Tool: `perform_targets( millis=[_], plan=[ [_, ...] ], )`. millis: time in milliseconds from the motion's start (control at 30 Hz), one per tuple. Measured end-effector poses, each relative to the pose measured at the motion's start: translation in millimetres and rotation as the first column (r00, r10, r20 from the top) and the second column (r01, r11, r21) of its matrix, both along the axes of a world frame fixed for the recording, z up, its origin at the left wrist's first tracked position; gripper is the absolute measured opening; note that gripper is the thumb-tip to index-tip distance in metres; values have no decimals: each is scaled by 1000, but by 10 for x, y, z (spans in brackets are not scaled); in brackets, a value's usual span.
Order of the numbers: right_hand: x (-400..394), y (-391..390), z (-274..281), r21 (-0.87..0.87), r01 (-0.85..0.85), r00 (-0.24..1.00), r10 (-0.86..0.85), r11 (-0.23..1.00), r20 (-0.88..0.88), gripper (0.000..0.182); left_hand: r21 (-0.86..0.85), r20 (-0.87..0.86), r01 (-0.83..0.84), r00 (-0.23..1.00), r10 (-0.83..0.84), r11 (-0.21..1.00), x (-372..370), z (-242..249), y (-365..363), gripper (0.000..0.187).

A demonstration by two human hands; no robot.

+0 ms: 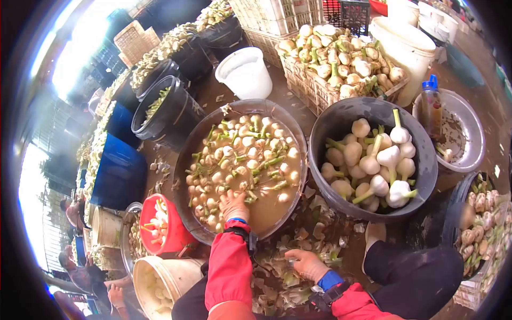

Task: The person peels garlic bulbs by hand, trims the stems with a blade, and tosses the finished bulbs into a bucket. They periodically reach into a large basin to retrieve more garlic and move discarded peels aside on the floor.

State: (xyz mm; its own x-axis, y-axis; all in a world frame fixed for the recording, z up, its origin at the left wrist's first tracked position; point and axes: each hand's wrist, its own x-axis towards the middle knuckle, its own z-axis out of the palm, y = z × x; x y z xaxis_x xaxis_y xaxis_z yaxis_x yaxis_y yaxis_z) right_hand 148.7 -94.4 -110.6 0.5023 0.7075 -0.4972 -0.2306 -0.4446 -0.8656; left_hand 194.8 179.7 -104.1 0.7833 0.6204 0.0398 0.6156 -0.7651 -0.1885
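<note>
Brown floor [285, 89], pale papery peelings [322, 229], black plastic buckets [173, 114]. Round dark basin [180, 176] has whitish garlic bulbs [248, 141] in muddy water [269, 210]. Left hand [233, 206] spread, touching bulbs; right hand [308, 265] half-closed, cannot tell content.

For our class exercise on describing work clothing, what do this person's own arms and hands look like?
The bare left hand emerges from a long, bright red fabric sleeve with a narrow blue cuff and black wrist strap. The bare right hand has a matching red sleeve, broader blue cuff and dark wrist device. No markings are readable.
</note>
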Motion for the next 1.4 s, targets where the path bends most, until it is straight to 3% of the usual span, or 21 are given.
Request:
perform_targets(
  millis=[67,100,133,200,333,400,533,600,667,767,933,967,1000,1067,1133,1167,1200,1267,1333,1367,1400],
  plan=[
    [14,34,-29,38,118,984,-112,992,-136,42,-251,-185,-155,977,110,956,111,-80,134,24],
    [16,42,0,77,194,960,-172,978,-223,42,-380,-235,-32,970,-63,924,56,-478,471,23],
    [-9,30,-27,69,196,956,-175,978,-235,42,-447,-44,-65,998,51,892,64,-414,355,22],
    [-26,44,-110,40,177,984,-176,983,-32,36,-427,-69,76,991,-116,901,47,-178,170,26],
    [-32,19,181,6,124,991,-124,992,-48,40,-238,-65,121,988,-141,964,-82,164,-136,33],
    [-42,-23,320,7,109,994,-109,994,-18,39,-352,-205,-78,979,5,933,-66,332,-177,47],
    [-118,-19,185,50,76,995,-79,996,66,38,-367,-55,-10,998,-11,930,-132,206,-26,45],
    [-122,-13,155,47,70,995,-74,996,70,38,-323,129,117,988,-78,939,-101,221,-24,42],
    [-81,-15,222,-37,41,999,-41,999,-11,38,-311,144,186,979,-148,932,20,333,-108,40],
    [-62,-3,125,12,91,994,-90,996,-66,39,-331,179,397,917,-356,856,271,148,-154,40],
    [-29,36,-130,-6,173,981,-173,985,-89,38,-393,125,365,931,-344,844,710,-204,-367,41],
    [-30,39,-168,15,191,981,-190,981,-47,36,-510,1,256,955,-297,821,785,-291,-330,43],
    [-32,40,-199,39,210,978,-210,977,-5,34,-604,-129,134,956,-262,786,837,-359,-299,44],
    [-43,54,-237,42,235,972,-234,971,-18,33,-680,-50,189,952,-303,708,766,-420,-225,38],
    [-48,52,-188,62,259,966,-257,964,-29,32,-991,104,87,980,171,103,612,-131,-293,26],
    [-25,51,-118,49,252,967,-249,967,-56,32,-985,169,174,942,290,8,516,160,-398,19],
    [-10,48,-40,37,242,968,-239,969,-83,33,-984,176,178,942,287,18,404,318,-437,19],
    [14,32,122,75,318,948,-315,945,-52,32,-918,119,284,862,492,-276,134,547,-503,23],
    [51,18,270,114,391,920,-391,913,-23,31,-847,159,400,819,552,-350,-174,664,-680,32],
    [76,24,314,224,516,843,-536,827,35,32,-778,233,511,775,587,-366,-296,680,-827,34],
    [95,14,376,336,614,740,-669,715,72,33,-773,137,467,784,605,-430,-469,648,-861,33]
  ],
)
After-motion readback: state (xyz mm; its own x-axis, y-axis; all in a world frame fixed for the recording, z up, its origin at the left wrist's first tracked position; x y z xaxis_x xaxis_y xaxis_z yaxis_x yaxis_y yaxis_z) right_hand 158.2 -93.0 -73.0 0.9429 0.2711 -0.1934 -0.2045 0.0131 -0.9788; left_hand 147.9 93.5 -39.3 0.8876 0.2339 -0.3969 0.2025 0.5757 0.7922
